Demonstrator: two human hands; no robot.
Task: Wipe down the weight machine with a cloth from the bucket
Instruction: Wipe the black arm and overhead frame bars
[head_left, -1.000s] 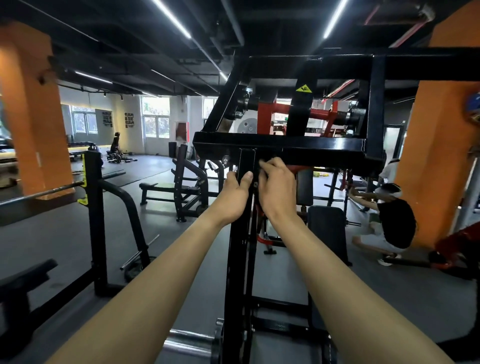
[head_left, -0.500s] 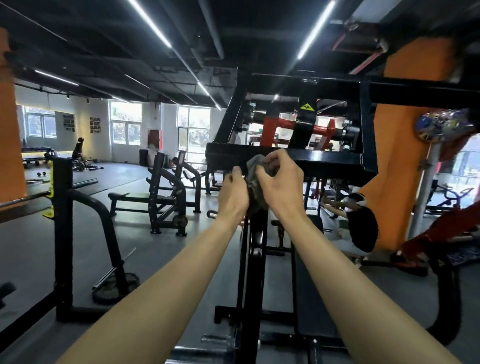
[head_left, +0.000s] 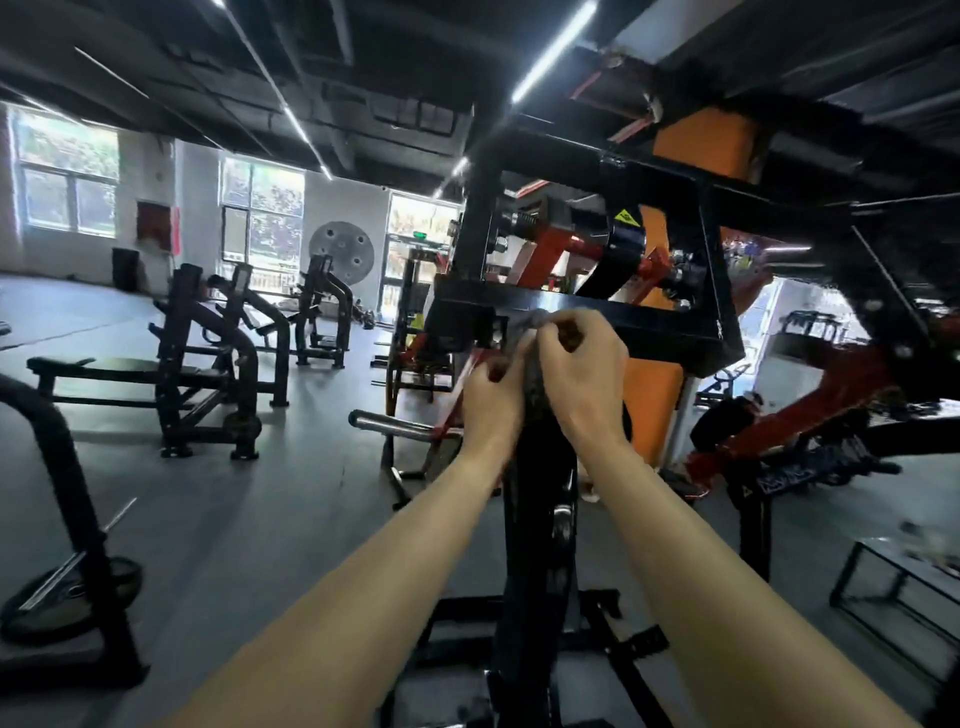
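Observation:
The black weight machine (head_left: 670, 332) stands right in front of me, with a horizontal frame bar at hand height and an upright post running down between my arms. A grey cloth (head_left: 535, 374) is bunched against the top of that post. My left hand (head_left: 491, 400) grips the cloth from the left with curled fingers. From the right, my right hand (head_left: 582, 369) pinches the same cloth, fingers curled over its top. Most of the cloth is hidden between the two hands. No bucket is in view.
Black benches and racks (head_left: 208, 364) fill the left floor. A rack with a weight plate (head_left: 67, 597) stands at near left. An orange pillar (head_left: 654, 400) rises behind the machine. A person (head_left: 722, 421) crouches at right near red machine arms (head_left: 810, 410).
The view has swung left and upward around the machine. A second ago both hands lay on the bare post; the grey cloth has come between them and both now hold it.

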